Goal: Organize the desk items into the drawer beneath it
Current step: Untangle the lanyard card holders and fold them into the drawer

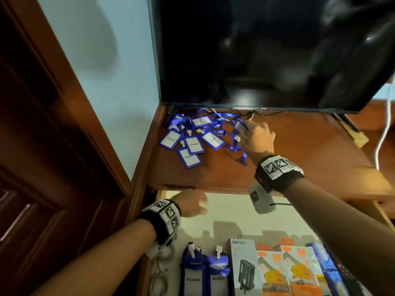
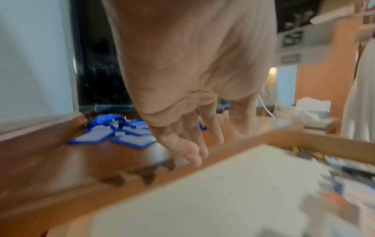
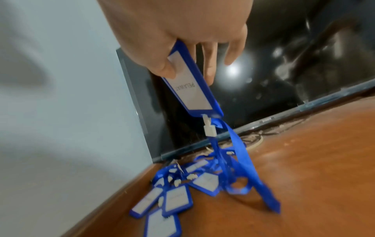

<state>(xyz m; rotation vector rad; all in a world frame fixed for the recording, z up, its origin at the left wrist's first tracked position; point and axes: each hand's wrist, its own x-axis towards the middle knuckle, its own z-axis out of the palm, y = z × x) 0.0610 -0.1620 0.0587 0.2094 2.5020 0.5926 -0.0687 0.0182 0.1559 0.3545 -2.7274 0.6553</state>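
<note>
The flat blue plastic badge holder (image 3: 189,85), rectangular with a white card, hangs above the glossy wooden worktop (image 1: 288,159), pinched by the right hand (image 3: 182,32); its ribbon lanyard (image 3: 241,154) trails into the pile of badges (image 1: 190,139). The left hand (image 1: 192,205), fingers relaxed, hovers at the open drawer (image 1: 235,212) below a dark screen (image 1: 245,50).

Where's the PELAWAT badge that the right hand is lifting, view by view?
Head: lifted badge, upper centre, at the right hand fingertips, below the TV.
Left wrist: not in it, hidden behind the left hand.
Right wrist: centre, pinched, lanyard trailing down.
Shared landmark: badge pile on the desk.
</note>
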